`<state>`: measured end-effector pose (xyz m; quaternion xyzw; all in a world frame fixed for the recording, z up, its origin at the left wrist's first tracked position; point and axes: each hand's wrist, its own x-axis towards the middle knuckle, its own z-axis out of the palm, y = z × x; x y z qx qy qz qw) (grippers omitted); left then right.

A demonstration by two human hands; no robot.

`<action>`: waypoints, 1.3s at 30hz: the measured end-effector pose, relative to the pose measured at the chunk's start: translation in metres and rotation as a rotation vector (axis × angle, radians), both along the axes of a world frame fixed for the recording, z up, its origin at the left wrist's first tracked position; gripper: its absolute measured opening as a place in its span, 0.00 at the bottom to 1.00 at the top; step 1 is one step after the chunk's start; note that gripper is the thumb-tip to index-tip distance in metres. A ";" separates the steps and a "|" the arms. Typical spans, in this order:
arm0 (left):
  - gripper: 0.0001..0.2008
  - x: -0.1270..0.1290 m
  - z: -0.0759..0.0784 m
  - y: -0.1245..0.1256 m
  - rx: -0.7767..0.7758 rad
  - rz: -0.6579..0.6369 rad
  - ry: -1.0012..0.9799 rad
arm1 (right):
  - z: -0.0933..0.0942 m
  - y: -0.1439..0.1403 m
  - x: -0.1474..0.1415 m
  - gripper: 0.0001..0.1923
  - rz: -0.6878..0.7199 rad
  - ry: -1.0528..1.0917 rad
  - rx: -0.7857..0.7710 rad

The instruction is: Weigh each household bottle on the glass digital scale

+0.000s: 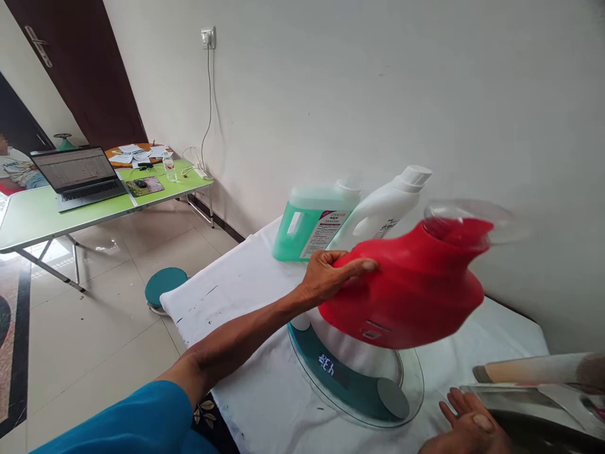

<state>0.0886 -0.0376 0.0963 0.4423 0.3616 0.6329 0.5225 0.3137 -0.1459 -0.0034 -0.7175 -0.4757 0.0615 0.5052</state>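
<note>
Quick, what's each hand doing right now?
Left hand: gripping the red bottle, tilted over the round scale.
Right hand: open, holding nothing, beside the scale.

Plain white plastered wall [331,82], wall socket [208,38] high up, white cable hanging from it. Dark brown wooden door [80,69] at left. Glossy beige tiled floor [113,334], daylight reflecting. Light green folding table [33,214] carrying open grey laptop [78,173], scattered papers, small clear bottle. Round teal disc [165,285] on floor.

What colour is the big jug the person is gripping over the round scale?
Bright red, with a clear cap; the head view shows it, held by the left hand.
</note>
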 end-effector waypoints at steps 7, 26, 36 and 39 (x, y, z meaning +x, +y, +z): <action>0.37 -0.063 0.036 -0.020 0.162 0.215 0.092 | -0.001 -0.001 -0.003 0.41 0.012 0.027 -0.009; 0.36 -0.157 -0.044 -0.035 0.057 0.562 0.273 | -0.016 0.003 -0.008 0.37 0.060 0.021 0.019; 0.36 -0.153 -0.055 -0.007 0.047 0.606 0.283 | -0.006 0.002 -0.011 0.38 0.051 0.023 0.024; 0.37 -0.152 -0.053 -0.003 0.039 0.625 0.303 | -0.006 0.002 -0.012 0.38 0.044 0.021 0.038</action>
